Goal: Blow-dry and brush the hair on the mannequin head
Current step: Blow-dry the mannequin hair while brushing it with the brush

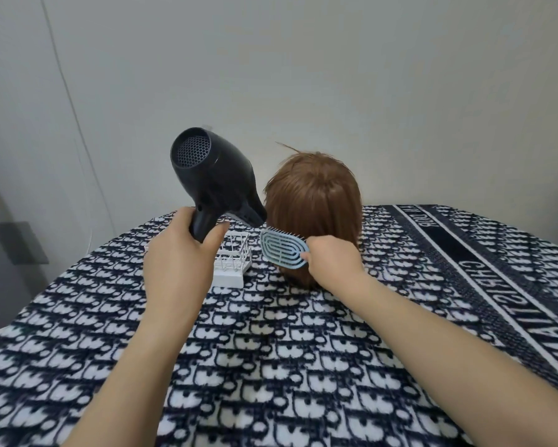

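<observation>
Head view: grips the handle of a black hair dryer [210, 179] in the left hand [181, 253], nozzle aimed across at the brown-haired mannequin head [313, 201] just beyond the right hand [332, 258]. Clasps a pale blue brush [282, 250] in that right hand, fingers curled round the handle end, bristles turned into the lower hair on the side nearer the left hand. Rests on a patterned blanket [271, 350], with a white wire rack [234, 264] just beyond the left hand. Looks mid-task: drying and brushing both in hand, most hair lying smooth, a few strands at the crown sticking up and left to tame. Cannot tell whether the dryer is running. No sight of the mannequin's face, neck or base, nor of the brush handle inside the fist.
</observation>
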Motion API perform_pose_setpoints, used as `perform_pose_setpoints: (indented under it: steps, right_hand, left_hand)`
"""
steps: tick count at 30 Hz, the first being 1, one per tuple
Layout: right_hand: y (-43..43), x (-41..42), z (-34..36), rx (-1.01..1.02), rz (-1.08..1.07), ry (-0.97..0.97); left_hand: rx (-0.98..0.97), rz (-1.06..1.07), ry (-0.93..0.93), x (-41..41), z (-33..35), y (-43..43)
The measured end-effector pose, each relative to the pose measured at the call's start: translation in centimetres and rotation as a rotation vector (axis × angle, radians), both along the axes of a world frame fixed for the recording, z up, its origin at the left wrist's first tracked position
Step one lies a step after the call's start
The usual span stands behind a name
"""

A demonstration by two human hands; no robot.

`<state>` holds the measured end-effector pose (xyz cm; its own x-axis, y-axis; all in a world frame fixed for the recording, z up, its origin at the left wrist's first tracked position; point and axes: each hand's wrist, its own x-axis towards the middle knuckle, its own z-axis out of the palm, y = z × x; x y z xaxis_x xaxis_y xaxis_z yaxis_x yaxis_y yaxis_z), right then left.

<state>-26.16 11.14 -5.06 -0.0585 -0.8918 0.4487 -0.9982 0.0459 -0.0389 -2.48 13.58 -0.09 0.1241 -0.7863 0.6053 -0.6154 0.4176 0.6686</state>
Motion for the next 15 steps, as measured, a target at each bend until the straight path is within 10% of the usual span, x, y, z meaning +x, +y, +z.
perform_pose_setpoints:
  steps: [8, 15]
  right_hand:
    - [-0.3, -0.8, -3.4, 0.226, -0.039, -0.038]
    - [0.2, -0.7, -5.4, 0.288, -0.008, 0.053]
  left_hand:
    - [0.179, -0.159, 0.263, -0.2, -0.1, -0.6]
    - [-0.031, 0.068, -0.089, -0.1, -0.9, -0.5]
